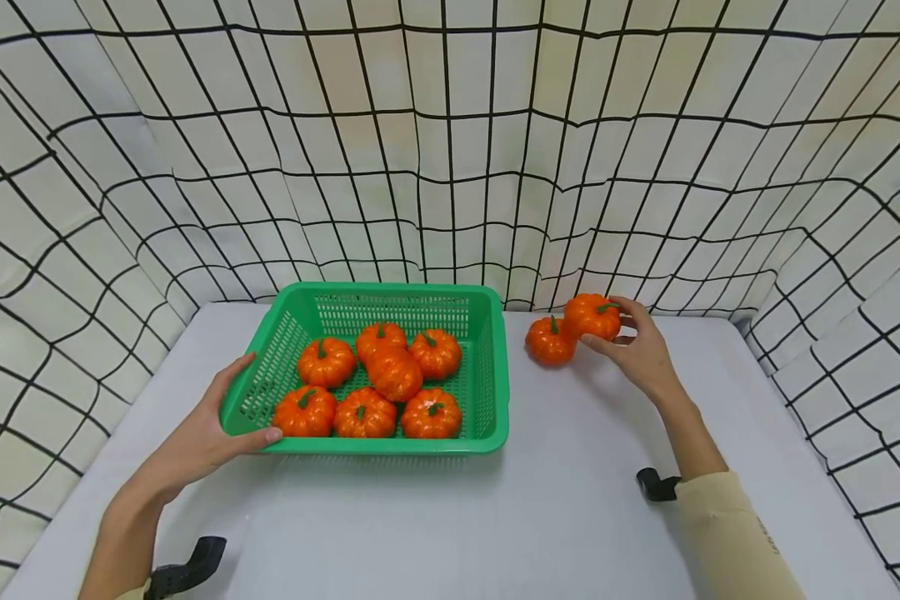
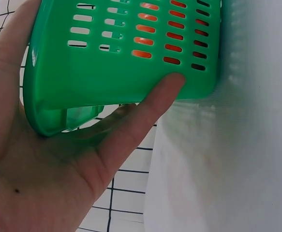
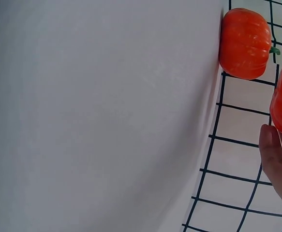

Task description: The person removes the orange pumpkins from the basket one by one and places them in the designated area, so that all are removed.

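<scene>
A green plastic basket point(image 1: 495, 375) stands left of the table's middle, with several small orange pumpkins point(image 1: 365, 412) in it; one pumpkin point(image 1: 394, 374) lies on top of others. My left hand point(image 1: 202, 433) holds the basket's near left corner, thumb along the front wall and fingers at the left side. In the left wrist view, the thumb point(image 2: 145, 111) lies against the slotted wall. My right hand point(image 1: 641, 346) pinches an orange pumpkin point(image 1: 592, 316) with a green stem, raised off the table. Just left of it a second pumpkin point(image 1: 550, 342) sits on the table.
A black wire grid point(image 1: 450, 179) with white sheeting behind it encloses the back and both sides. The white table point(image 1: 450, 525) extends in front of the basket. Black wrist mounts point(image 1: 187, 571) sit below each hand.
</scene>
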`<act>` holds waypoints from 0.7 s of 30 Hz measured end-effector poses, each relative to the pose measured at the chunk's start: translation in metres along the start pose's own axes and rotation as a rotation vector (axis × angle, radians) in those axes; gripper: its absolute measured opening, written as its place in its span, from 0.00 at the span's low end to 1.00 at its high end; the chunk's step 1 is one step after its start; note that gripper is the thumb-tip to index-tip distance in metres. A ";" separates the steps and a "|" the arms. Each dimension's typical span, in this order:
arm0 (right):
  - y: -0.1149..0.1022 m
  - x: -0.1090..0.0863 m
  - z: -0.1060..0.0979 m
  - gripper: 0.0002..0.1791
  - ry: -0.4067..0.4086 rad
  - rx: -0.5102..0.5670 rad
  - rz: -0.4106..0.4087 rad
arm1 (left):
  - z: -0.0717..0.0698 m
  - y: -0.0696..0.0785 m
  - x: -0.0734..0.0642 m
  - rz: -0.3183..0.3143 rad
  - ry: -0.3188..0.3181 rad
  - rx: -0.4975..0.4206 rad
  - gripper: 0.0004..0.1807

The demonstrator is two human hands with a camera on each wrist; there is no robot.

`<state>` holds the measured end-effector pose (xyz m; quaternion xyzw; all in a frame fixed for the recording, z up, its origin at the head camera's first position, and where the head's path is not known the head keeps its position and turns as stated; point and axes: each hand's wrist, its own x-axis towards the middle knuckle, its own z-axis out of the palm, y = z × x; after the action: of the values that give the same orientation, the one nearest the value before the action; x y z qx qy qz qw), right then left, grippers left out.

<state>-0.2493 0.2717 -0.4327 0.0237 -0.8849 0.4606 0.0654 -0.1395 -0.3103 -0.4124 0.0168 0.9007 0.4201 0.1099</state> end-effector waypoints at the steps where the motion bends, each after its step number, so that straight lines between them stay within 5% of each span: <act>1: 0.000 0.000 0.000 0.49 -0.001 -0.005 0.005 | 0.000 0.000 0.000 -0.001 0.000 0.002 0.63; 21: 0.016 0.001 -0.013 0.48 -0.072 -0.054 0.123 | -0.001 -0.001 -0.001 0.006 -0.005 -0.001 0.63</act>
<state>-0.2506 0.2914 -0.4381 -0.0159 -0.8986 0.4384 0.0057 -0.1389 -0.3116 -0.4123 0.0203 0.9000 0.4210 0.1110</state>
